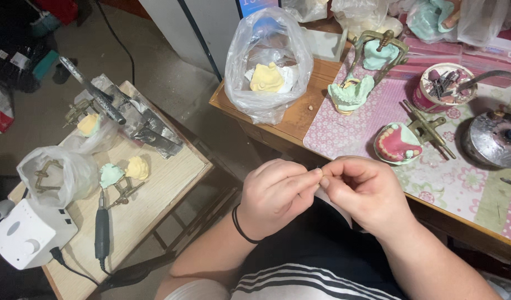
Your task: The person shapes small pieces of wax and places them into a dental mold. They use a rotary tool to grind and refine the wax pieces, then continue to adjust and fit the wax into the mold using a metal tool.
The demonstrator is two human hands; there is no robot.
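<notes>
My left hand (pixel 277 194) and my right hand (pixel 366 191) meet in front of my chest, fingertips pinched together on a tiny object (pixel 320 173) that is mostly hidden between them. A black band circles my left wrist. Both hands hover just off the front edge of the wooden desk (pixel 300 119). Nearest on the desk is a pink denture set in a metal articulator (pixel 401 143). Behind it stands a green dental cast (pixel 351 94).
A clear bag with a yellow cast (pixel 268 78) sits at the desk's corner. A tub of burs (pixel 443 87) and a round metal lid (pixel 494 139) lie right. The left side table (pixel 155 183) carries a handpiece (pixel 102 230), white control box (pixel 28 233), casts and bagged articulators.
</notes>
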